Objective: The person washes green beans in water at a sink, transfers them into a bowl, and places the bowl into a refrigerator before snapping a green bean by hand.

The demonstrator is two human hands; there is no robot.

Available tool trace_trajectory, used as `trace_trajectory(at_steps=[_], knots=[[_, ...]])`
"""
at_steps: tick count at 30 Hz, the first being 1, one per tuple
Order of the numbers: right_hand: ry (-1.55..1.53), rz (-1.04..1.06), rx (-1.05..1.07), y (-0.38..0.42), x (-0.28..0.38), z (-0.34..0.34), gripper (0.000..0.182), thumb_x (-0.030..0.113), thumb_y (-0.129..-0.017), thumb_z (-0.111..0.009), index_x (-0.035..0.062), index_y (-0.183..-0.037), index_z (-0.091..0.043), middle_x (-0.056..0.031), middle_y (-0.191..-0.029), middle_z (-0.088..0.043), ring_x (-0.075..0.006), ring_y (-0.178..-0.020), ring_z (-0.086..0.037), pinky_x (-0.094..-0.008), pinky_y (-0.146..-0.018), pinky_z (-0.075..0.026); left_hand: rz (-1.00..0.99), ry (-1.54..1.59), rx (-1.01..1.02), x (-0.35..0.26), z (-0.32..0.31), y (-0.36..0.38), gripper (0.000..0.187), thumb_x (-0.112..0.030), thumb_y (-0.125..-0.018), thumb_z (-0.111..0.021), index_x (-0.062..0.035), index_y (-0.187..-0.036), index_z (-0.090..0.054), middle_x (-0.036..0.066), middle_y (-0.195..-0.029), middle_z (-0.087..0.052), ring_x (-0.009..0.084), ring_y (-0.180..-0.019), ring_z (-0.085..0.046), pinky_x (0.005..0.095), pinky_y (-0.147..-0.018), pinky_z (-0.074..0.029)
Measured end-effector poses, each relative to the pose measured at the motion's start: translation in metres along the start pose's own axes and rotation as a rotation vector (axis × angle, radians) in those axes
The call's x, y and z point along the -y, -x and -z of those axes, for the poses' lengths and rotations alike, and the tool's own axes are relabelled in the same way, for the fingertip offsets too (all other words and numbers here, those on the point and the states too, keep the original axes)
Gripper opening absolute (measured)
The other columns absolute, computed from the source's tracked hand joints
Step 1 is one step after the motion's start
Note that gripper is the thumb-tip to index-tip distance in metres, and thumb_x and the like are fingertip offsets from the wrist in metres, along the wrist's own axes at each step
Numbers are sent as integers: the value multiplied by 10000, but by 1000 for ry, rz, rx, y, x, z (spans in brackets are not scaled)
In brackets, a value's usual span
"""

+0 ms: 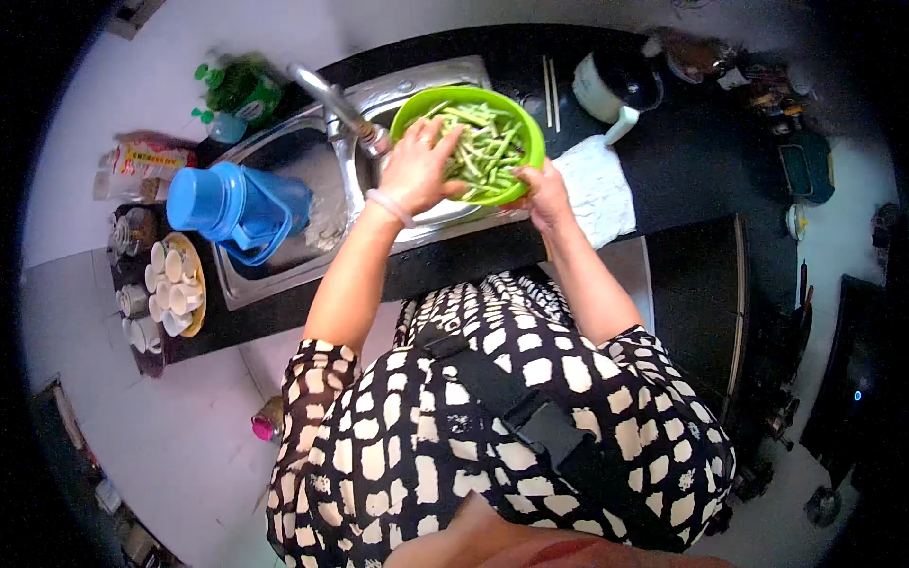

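Fingers of the left hand (413, 168) are loosely spread, and down they go onto the cut green pods (494, 151) in the green bowl (536, 144), thumb out over the near side! Whether any piece is pinched beneath that palm, you can't tell. Across on the other side, it's the right hand (547, 199) with the firm job, fingers clenched around the rim, thumb up top: a sensible grip, by the look of it, steadying the bowl while the left is among the pods. And the bowl is over the right-hand side of the sink (466, 70), just beside the tap (327, 91), a handy spot where drips would likely fall into the basin. Over to the left, the blue flask (216, 204) sits by the other basin, clear of both forearms. On the right, a white cloth (598, 187) lies flat on the worktop (686, 166), close to the right hand, with chopsticks (556, 99) and a lidded pot (595, 93) beyond it.
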State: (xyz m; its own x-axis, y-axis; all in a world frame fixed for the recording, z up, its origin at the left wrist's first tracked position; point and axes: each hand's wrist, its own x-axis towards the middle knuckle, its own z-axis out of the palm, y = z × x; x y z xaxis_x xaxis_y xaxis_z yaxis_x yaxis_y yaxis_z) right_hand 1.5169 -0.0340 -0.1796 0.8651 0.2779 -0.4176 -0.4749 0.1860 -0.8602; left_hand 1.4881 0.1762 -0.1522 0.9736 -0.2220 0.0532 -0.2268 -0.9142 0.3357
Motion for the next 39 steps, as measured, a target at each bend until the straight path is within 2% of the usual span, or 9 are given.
trace_trajectory(at_steps=[4, 7, 10, 14, 15, 18, 23, 31, 39], knots=[[-48, -62, 106, -5, 3, 11, 387, 93, -770, -506, 30, -1141, -421, -125, -933, -572, -224, -681, -622, -372, -470, -554, 55, -68, 14, -13, 7, 1, 795, -239, -612, -744, -141, -1303, -363, 182, -1333, -345, 375, -1235, -316, 436, -1013, -296], [-69, -96, 149, -14, 5, 26, 379, 95, -773, -511, 44, -1138, -424, -118, -941, -570, -235, -712, -620, -375, -477, -555, -27, -376, -246, -24, -13, -12, 710, -80, -623, -685, -142, -1272, -402, 143, -1324, -356, 346, -1214, -350, 430, -974, -338], [-141, -102, 122, -24, 9, 53, 379, 78, -780, -507, 34, -1142, -407, -127, -953, -565, -243, -720, -623, -380, -493, -561, 123, -183, -305, -54, -16, -22, 687, -85, -634, -688, -134, -1261, -413, 138, -1326, -349, 342, -1215, -350, 423, -973, -342], [-120, -51, 124, -30, 26, 92, 380, 61, -781, -498, 15, -1140, -383, -151, -958, -560, -258, -723, -630, -392, -510, -567, 172, -18, -523, -92, -26, -25, 417, -114, -668, -702, -103, -1058, -552, 108, -1045, -541, 289, -975, -506, 391, -821, -403], [-106, -81, 148, -33, 27, 98, 395, 63, -776, -494, 15, -1152, -382, -162, -963, -563, -263, -714, -632, -377, -499, -564, 137, -12, -596, -92, -34, -23, 221, -138, -693, -696, -93, -887, -600, 64, -848, -574, 254, -831, -530, 373, -734, -406], [-77, -111, 218, -36, 29, 110, 407, 81, -782, -493, 7, -1166, -381, -167, -976, -574, -266, -727, -636, -357, -540, -571, 154, -35, -465, -103, -46, -13, 109, -167, -712, -683, -94, -742, -607, 40, -786, -578, 233, -812, -536, 365, -731, -404], [-118, -159, 320, -36, 27, 105, 404, 45, -779, -485, 14, -1164, -367, -167, -1002, -554, -273, -723, -635, -346, -518, -576, 194, -201, -393, -109, -60, -13, 169, -240, -750, -635, -122, -868, -614, 41, -876, -546, 224, -971, -500, 487, -977, -263], [-130, -251, 373, -47, 10, 107, 395, 50, -776, -479, 18, -1154, -371, -166, -993, -553, -292, -725, -627, -363, -519, -576, 465, -72, -415, -114, -68, 11, 263, -224, -805, -577, -124, -1048, -581, 43, -1182, -521, 273, -1209, -384, 529, -1024, -192], [-195, -448, 455, -73, -30, 136, 391, 98, -764, -532, 38, -1137, -434, -127, -1030, -563, -307, -841, -605, -432, -620, -554, 593, 47, -633, -127, -104, 73, 150, -152, -768, -611, -97, -907, -619, 59, -994, -607, 229, -1024, -532, 429, -944, -332]])
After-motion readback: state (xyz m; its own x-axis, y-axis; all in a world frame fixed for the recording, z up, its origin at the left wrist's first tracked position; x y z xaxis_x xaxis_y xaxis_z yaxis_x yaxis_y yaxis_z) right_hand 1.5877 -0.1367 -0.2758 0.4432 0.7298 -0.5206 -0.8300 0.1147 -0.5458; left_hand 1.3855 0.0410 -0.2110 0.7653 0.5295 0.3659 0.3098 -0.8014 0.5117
